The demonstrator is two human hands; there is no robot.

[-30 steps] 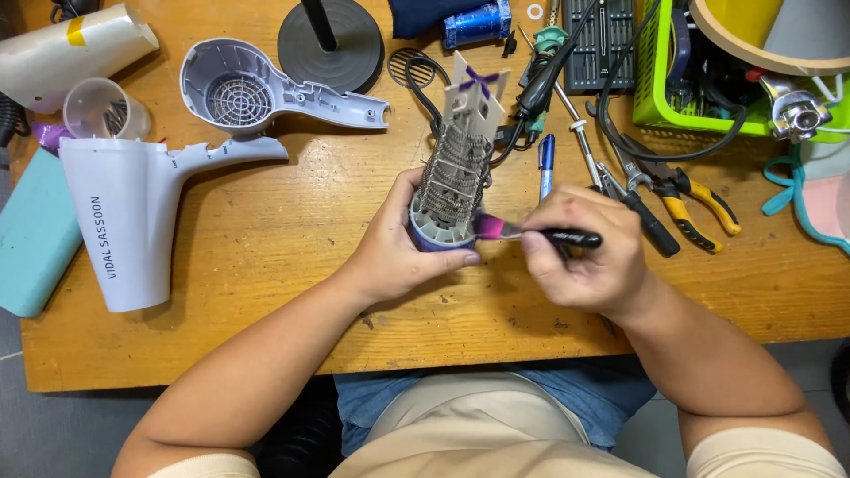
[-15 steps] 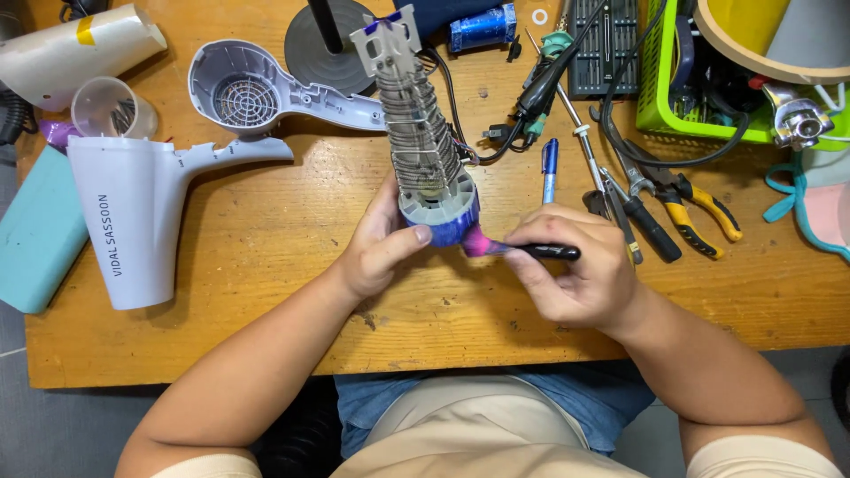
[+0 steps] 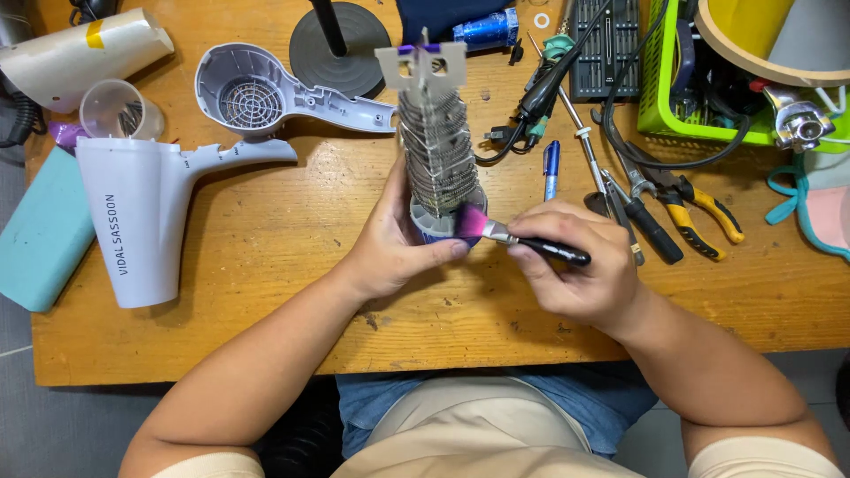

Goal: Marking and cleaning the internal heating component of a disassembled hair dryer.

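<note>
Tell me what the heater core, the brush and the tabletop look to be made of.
Heater core: thin grey sheet plates wound with fine metal wire, probably mica; base looks like plastic.
Brush: glossy black handle, likely plastic, a shiny metal ferrule and soft pink bristles.
Tabletop: bare wood, with visible grain and scuffs.

Heating element: grey, banded with silvery coil rows, purple at base. Brush: pink bristles, silver ferrule, black handle. Dryer shells: white-grey. Tabletop: orange-brown wood grain. Basket: lime green. Pliers: yellow-black grips. Pen: blue.
</note>
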